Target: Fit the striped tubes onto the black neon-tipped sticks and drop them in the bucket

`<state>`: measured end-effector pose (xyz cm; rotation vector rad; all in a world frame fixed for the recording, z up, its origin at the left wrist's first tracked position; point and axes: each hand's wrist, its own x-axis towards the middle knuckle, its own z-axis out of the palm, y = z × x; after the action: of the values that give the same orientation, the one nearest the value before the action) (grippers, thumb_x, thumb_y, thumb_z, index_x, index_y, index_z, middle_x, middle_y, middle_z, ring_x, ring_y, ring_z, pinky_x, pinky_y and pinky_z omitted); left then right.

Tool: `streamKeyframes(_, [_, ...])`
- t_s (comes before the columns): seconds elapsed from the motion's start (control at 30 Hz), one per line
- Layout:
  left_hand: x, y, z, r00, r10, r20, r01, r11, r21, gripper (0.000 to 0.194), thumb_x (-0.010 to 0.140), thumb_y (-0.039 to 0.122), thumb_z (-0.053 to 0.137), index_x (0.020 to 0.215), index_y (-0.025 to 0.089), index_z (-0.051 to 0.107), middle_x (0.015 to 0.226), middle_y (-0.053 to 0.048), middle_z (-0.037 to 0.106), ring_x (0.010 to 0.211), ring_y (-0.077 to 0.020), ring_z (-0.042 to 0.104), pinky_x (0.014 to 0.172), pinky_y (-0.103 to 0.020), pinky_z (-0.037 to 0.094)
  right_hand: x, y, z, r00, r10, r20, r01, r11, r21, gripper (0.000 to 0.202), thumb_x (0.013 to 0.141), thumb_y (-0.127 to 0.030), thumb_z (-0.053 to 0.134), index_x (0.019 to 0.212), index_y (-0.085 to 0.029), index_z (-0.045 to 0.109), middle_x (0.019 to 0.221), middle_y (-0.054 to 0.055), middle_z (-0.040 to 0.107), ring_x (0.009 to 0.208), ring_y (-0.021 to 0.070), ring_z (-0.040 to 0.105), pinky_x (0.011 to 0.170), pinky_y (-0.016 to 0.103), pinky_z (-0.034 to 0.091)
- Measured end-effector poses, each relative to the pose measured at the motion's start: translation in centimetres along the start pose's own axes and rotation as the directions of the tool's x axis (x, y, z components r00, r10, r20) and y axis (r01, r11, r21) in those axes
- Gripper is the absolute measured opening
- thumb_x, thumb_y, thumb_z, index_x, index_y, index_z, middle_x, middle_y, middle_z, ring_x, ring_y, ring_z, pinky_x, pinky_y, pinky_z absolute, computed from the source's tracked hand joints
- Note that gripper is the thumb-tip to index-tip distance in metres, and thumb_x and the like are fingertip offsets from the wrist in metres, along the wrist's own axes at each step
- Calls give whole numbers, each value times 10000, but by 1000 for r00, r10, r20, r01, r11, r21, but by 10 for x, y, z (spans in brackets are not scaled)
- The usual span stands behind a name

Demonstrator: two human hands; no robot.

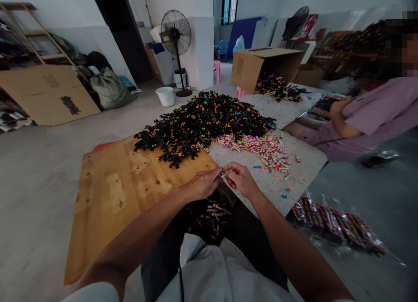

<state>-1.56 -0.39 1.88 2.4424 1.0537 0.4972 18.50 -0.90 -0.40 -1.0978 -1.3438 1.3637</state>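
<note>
My left hand and my right hand meet at the front edge of the tables, fingers closed around something small whose shape I cannot make out. Beyond them lies a large heap of black pieces with orange and green tips. A spread of small pink, white and yellow sticks covers part of the speckled grey table, just past my right hand. Below my hands, between my legs, more pink and black pieces lie in a dark space.
The wooden board is at the left. Small blue and orange bits lie near the grey table's right edge. Bagged pieces rest lower right. A person in pink sits at the right, near an open cardboard box.
</note>
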Motion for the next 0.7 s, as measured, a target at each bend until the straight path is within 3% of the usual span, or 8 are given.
streamKeyframes(0.27, [-3, -6, 12, 1000, -20, -18, 20, 1000, 15, 643, 992, 267, 496, 1608, 181, 332, 1183, -111, 760, 1046, -271, 749, 996, -412, 561, -5, -7, 17, 998, -20, -62, 20, 1000, -3, 221, 886, -445, 620, 921, -227, 608, 549, -75, 527, 432, 107, 434, 423, 225, 330])
streamKeyframes(0.4, [-14, -11, 31, 996, -53, -72, 48, 996, -75, 608, 993, 238, 464, 1590, 207, 354, 1288, -112, 730, 1147, -259, 721, 1027, -392, 550, -9, 14, 22, 999, -12, -50, 8, 996, -91, 177, 922, -407, 588, 899, -231, 587, 535, -81, 505, 437, 107, 436, 444, 221, 347])
streamKeyframes(0.47, [-25, -16, 43, 993, -113, 22, 114, 993, -44, 589, 978, 255, 504, 1558, 226, 409, 1238, -100, 753, 1114, -274, 735, 985, -394, 568, -11, 33, 18, 992, 93, 80, -81, 987, -140, 153, 921, -373, 564, 879, -228, 588, 537, -78, 523, 428, 108, 449, 436, 219, 342])
streamKeyframes(0.57, [-48, -29, 68, 954, -219, 205, 208, 975, 72, 549, 965, 268, 535, 1509, 215, 482, 1173, -110, 772, 1062, -301, 750, 934, -408, 583, -16, 62, 5, 923, 282, 263, -199, 932, -303, 134, 913, -321, 556, 945, -210, 625, 644, -46, 646, 447, 106, 504, 450, 217, 359])
streamKeyframes(0.7, [-78, -55, 115, 943, -247, 223, 209, 961, 180, 571, 959, 221, 549, 1525, 168, 492, 1412, -164, 660, 1314, -318, 626, 1109, -442, 507, -19, 79, -19, 950, 268, 162, -151, 845, -513, 132, 915, -252, 589, 985, -182, 675, 735, -14, 700, 553, 109, 579, 552, 219, 407])
